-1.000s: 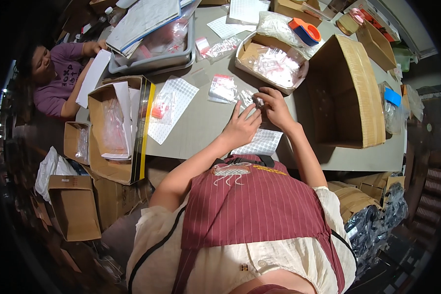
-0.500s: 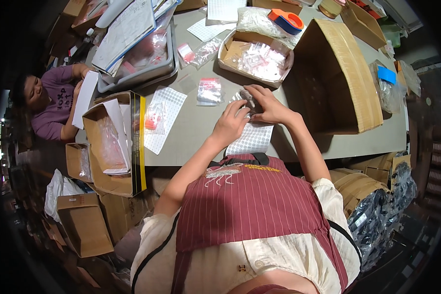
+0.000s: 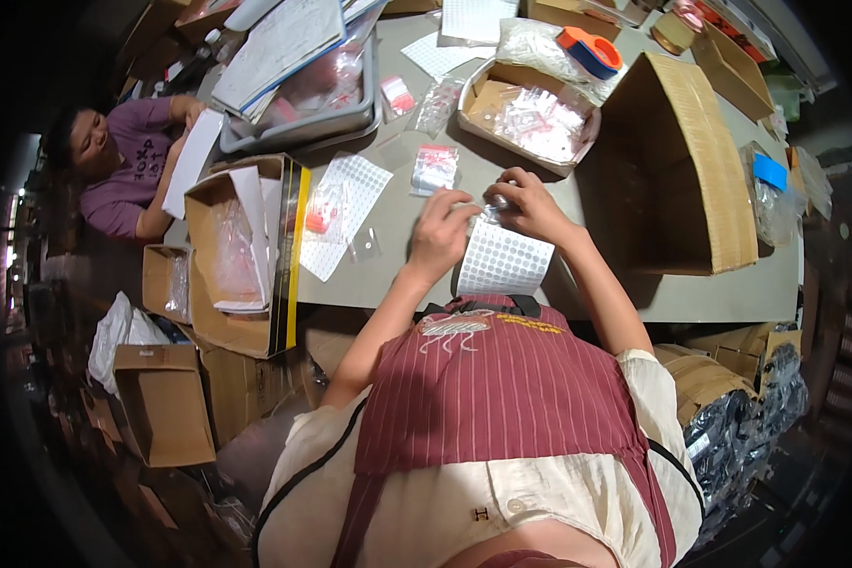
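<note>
A small clear plastic bag [image 3: 488, 212] lies between my hands, above the far end of a white sheet of round grey stickers [image 3: 507, 259]. My left hand [image 3: 441, 229] has its fingers bent and pinched at the bag's left side. On the other side, my right hand [image 3: 534, 208] curls its fingers round the bag; its fingertips are partly hidden. Just beyond my left hand lies a stack of small zip bags [image 3: 434, 170] with red edges. Another small clear bag [image 3: 364, 245] is flat on the table to the left.
An open carton [image 3: 677, 170] stands at right, beside a shallow box [image 3: 473, 124] of small filled bags. At left are a grey bin [image 3: 298, 140], a black-and-yellow-edged box [image 3: 296, 256] and a second sticker sheet [image 3: 369, 177]. A co-worker [image 3: 128, 175] holds a white sheet at far left.
The whole view has shifted, moving the scene rightward. My hands have drawn slightly apart, uncovering more of the sticker sheet. A small clear bag now shows on the table at left.
</note>
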Motion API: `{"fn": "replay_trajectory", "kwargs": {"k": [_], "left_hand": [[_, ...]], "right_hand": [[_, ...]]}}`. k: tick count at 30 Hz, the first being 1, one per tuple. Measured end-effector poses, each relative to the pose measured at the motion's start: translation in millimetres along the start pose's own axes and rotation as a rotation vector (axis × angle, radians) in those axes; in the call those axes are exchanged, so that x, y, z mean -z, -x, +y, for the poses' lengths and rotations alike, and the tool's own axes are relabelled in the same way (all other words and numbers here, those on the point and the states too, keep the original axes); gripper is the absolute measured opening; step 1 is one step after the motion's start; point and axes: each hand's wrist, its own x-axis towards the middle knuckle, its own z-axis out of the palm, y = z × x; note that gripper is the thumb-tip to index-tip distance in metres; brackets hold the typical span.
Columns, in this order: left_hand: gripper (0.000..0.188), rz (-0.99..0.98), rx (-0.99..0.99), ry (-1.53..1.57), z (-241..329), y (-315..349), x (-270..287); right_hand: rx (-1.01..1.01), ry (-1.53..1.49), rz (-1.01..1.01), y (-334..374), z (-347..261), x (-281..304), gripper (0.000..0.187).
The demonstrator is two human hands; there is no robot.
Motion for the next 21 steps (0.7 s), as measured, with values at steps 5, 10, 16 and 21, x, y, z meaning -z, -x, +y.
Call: {"fn": "replay_trajectory", "kwargs": {"k": [5,10,16,21], "left_hand": [[0.025,0.179,0.286,-0.515,-17.9,61.6,66.7],[0.034,0.158,0.450,-0.508,-38.0,106.3,95.0],[0.036,0.264,0.397,-0.373,-36.3,120.0,102.2],[0.034,0.327,0.392,-0.660,-31.8,127.4,122.1]], "right_hand": [[-0.080,0.024,0.112,15.4,-2.6,-8.8,0.036],[-0.065,0.041,0.137,5.0,-16.8,-16.8,0.012],[-0.054,0.180,0.164,12.7,-10.7,-23.7,0.018],[-0.049,0.097,0.254,18.7,-4.4,-26.9,0.018]]}}
